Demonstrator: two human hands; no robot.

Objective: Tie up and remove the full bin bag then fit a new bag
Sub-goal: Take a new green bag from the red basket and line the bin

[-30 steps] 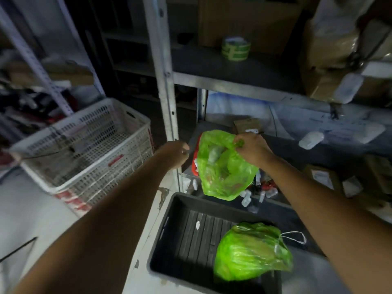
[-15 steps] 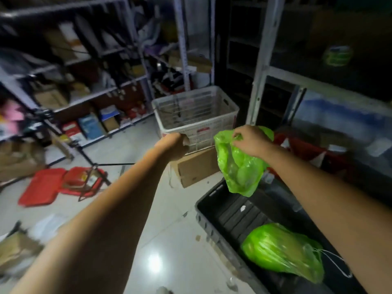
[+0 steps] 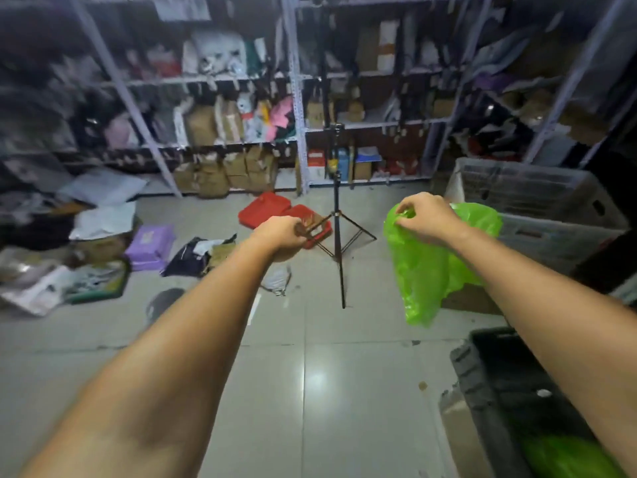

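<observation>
green bag [image 3: 424,270] hangs pinched at its top by right hand [image 3: 425,219] | left hand [image 3: 281,236] curled in a fist

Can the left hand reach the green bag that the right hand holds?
Probably yes: the left hand is level with the green bag, which the right hand pinches at its top, and only air seems to lie between them.

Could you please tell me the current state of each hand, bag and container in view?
green bag: hangs limp in the air, seemingly empty.
right hand: pinches its top edge.
left hand: fingers curled; whether it holds anything is unclear.
black crate: open-topped, on the floor, second green bag inside.
tripod: upright, legs spread.
</observation>
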